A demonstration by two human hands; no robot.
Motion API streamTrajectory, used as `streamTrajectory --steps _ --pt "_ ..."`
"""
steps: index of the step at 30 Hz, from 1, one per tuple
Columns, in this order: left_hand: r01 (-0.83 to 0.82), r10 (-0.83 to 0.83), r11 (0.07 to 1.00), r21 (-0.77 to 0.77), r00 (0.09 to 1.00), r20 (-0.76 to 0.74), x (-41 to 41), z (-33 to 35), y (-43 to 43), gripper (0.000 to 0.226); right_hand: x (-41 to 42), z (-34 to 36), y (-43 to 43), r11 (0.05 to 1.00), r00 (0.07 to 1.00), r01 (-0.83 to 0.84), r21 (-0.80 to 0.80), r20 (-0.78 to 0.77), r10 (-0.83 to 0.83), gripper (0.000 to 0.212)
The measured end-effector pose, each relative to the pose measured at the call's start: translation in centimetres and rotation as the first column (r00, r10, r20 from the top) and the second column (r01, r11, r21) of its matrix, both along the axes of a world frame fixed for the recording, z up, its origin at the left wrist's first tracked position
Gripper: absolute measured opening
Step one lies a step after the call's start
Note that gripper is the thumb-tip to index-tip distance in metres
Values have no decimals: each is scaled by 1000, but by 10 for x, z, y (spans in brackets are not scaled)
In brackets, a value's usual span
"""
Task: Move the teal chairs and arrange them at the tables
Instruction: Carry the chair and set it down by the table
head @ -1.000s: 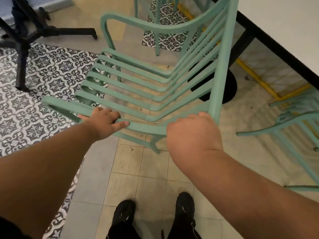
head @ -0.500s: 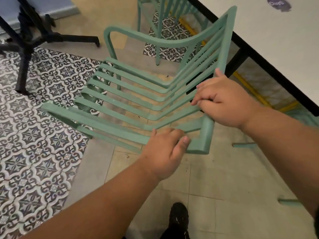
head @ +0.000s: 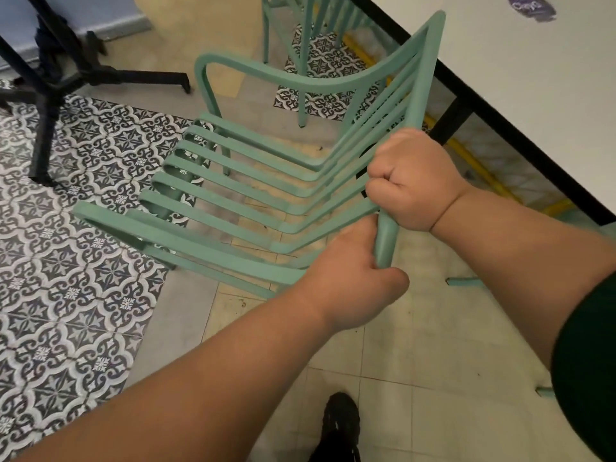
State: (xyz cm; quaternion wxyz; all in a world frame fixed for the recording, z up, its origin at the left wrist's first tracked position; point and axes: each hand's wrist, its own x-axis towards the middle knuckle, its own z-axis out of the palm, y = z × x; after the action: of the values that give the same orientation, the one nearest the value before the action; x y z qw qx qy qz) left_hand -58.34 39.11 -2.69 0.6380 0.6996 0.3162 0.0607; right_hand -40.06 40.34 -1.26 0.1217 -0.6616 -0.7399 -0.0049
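A teal slatted chair [head: 253, 181] stands in front of me, its backrest toward the white table [head: 533, 95] at the right. My right hand [head: 411, 181] is closed around the near upright of the backrest. My left hand [head: 350, 281] grips the near corner where the armrest meets that upright. A second teal chair [head: 300, 35] stands farther back beside the same table.
A black table base [head: 53, 78] stands at the upper left on patterned tiles. The white table has a black edge and a black leg [head: 453, 118]. Teal chair feet [head: 463, 281] show at the right. My shoe [head: 340, 425] is at the bottom.
My right hand slid down the backrest upright and closed into a full grip. My left hand moved right along the armrest to the near corner. The chair sits closer to the table.
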Motion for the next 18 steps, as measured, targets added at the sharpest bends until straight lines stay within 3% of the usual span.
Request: streamTrajectory --steps 12,18 --pt "153 -153 988 4 988 -30 -35 5 5 51 -28 -8 -21 995 995 87 48 46 -90 35" --pt "250 -249 967 39 968 -32 -59 7 12 36 -53 -11 -35 984 986 152 92 47 -157 39"
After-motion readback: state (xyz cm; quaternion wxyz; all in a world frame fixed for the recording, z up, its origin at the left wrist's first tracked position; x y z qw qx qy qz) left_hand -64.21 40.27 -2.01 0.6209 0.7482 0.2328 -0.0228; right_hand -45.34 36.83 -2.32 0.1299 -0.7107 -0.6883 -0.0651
